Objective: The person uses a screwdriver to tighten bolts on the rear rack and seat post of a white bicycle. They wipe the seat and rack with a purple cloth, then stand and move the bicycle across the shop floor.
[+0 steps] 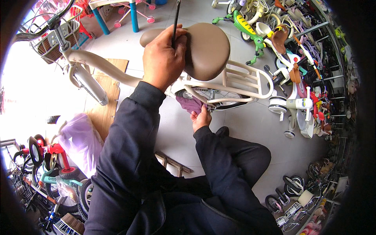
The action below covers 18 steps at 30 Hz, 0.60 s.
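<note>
In front of me stands a cream bicycle (103, 72) with a brown saddle (209, 49) and a rear rack (266, 84). My left hand (162, 58) is closed at the saddle, with a thin black rod (176, 19) sticking up from between its fingers. What the rod's lower end is like stays hidden. Lower down, my right hand (202, 118) grips a purple cloth (190, 104) beside the rear wheel (225, 97), below the rack. The cloth lies bunched against the frame near the wheel's hub.
Flattened cardboard (111, 98) lies under the bicycle's front. A purple plastic bag (80, 139) and several small bikes (58, 180) crowd the left. Children's ride-on toys (248, 35) and shelves (329, 74) line the right. A wooden stool (172, 161) is by my legs.
</note>
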Available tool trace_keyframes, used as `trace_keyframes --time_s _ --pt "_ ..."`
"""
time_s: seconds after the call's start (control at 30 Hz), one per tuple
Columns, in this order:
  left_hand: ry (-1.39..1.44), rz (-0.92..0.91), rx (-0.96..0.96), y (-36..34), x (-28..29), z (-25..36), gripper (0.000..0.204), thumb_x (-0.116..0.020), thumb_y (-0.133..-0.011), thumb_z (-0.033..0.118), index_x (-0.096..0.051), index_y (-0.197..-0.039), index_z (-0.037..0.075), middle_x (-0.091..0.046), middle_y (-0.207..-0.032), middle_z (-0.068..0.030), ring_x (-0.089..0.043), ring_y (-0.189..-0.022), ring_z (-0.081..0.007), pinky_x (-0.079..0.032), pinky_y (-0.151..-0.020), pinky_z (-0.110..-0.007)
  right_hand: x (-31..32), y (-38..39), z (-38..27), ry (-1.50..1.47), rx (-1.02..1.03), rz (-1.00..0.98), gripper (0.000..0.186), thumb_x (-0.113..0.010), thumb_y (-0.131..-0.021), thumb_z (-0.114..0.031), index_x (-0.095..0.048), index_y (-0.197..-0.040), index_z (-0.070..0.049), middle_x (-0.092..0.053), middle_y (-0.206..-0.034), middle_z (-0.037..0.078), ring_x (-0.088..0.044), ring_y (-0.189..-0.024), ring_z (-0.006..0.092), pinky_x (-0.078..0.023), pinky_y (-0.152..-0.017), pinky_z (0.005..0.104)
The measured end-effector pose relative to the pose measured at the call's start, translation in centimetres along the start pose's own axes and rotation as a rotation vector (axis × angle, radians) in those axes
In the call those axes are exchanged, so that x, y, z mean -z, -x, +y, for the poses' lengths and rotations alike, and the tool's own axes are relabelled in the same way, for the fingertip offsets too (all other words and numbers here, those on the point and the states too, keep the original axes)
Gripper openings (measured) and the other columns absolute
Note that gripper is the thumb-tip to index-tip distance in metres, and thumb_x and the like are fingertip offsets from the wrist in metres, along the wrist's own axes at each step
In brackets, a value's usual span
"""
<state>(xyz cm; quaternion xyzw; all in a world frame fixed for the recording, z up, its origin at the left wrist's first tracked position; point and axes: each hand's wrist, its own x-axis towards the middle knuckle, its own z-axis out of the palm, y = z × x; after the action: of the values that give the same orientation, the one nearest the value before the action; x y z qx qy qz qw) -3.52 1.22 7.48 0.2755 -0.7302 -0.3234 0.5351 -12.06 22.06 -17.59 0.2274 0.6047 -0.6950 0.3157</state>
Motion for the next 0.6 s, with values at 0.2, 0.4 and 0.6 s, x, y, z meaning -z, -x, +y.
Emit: trace_keyframes --time_s 0.2,0.4,0.6 --pt "-0.009 -0.004 -0.022 0.1 0.1 0.3 0.015 -0.07 -0.096 0.015 -0.073 -0.108 0.007 -0.077 -0.11 -0.0137 -0.076 -0.093 -0.0332 -0.059 -0.081 -0.036 -0.6 1.0 -1.3 -0.085 -0.103 0.164 0.029 -0.065 -0.097 -0.04 -0.063 -0.111 -0.014 -0.063 -0.09 0.005 -0.059 -0.058 0.0165 -0.05 -0.052 0.0284" --pt "0.004 -0.048 0.05 0.3 0.6 0.1 0.016 -0.066 -0.099 0.01 -0.073 -0.112 0.004 -0.076 -0.12 -0.0138 -0.075 -0.102 -0.0257 -0.057 -0.09 -0.034 1.7 0.9 -3.5 0.019 0.224 0.275 0.037 -0.065 -0.093 -0.038 -0.066 -0.096 -0.001 -0.067 -0.098 0.011 -0.061 -0.069 0.0207 -0.048 -0.051 0.0351" --pt "0.012 -0.003 0.031 0.3 0.6 -0.4 0.018 -0.07 -0.097 0.015 -0.074 -0.112 0.006 -0.077 -0.11 -0.0147 -0.076 -0.094 -0.0337 -0.059 -0.082 -0.036 3.7 -2.5 -5.5 0.926 0.914 0.044 0.041 -0.064 -0.096 -0.031 -0.065 -0.123 -0.001 -0.072 -0.116 0.024 -0.069 -0.105 0.0419 -0.054 -0.09 0.049"
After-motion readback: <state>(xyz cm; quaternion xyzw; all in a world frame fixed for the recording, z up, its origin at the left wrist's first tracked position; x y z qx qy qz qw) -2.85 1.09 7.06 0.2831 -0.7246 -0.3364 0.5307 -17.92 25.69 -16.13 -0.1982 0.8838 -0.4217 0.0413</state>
